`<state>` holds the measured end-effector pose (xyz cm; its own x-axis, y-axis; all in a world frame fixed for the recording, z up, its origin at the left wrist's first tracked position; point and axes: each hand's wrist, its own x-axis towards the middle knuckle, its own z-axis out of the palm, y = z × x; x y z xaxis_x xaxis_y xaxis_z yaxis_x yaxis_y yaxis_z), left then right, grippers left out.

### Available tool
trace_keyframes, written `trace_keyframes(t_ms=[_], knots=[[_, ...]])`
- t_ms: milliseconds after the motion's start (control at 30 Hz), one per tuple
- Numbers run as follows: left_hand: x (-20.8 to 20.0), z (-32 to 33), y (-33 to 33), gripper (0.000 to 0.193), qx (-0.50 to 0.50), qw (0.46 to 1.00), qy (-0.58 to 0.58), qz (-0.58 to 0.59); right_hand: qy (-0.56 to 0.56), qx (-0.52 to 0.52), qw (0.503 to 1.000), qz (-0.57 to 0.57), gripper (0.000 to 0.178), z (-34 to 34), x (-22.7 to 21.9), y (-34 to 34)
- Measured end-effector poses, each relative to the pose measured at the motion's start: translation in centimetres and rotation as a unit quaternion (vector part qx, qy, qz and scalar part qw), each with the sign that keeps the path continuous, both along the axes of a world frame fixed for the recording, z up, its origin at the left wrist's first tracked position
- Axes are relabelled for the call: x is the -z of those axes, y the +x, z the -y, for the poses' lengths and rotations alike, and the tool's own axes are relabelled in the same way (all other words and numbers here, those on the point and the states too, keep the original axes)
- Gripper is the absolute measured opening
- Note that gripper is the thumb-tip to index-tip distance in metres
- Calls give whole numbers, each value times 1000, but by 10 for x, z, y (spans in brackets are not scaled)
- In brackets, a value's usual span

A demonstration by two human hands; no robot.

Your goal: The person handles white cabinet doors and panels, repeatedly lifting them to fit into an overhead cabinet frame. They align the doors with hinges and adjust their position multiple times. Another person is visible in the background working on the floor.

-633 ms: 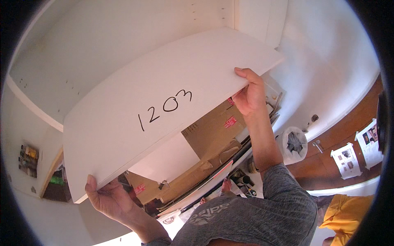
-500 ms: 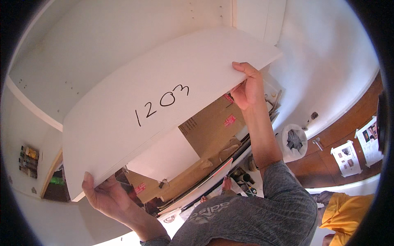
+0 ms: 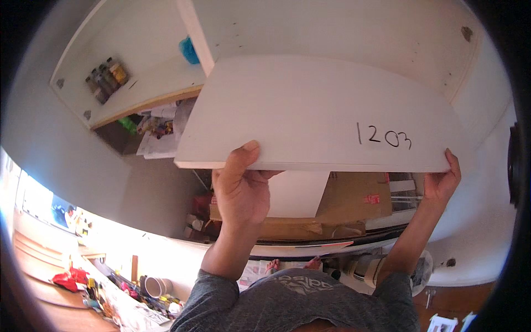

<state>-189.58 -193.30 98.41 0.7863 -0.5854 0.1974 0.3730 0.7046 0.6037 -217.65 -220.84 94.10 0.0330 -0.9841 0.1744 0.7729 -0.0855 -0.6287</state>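
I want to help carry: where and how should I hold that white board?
Probably grip the white board by its long near edge, from the near side, thumb above and fingers below: it looks thin enough to pinch. The left hand and right hand hold it there.

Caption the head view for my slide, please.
Left hand and right hand hold a white panel by its near edge; small bottles sit in the open cabinet at left.

Left fisheye camera on wearer's head; looks down over grey shirt [image 3: 301, 304], white board [image 3: 298, 113] close, cabinet interior [image 3: 332, 30] beyond; wide field reaches feet [image 3: 272, 266], edges bending rimward.
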Motion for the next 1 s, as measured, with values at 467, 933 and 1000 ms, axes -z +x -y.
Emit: trace_keyframes(t_ms=[467, 933, 1000], knots=[[10, 15, 4, 36, 66, 998, -12, -11, 22, 15, 1000, 9, 39, 14, -1, -7], [11, 13, 8, 34, 68, 997, -29, -1, 3, -8, 1000, -2, 33, 17, 1, -1], [11, 16, 6, 32, 49, 998, -31, -7, -8, -20, 1000, 5, 32, 20, 3, -1]])
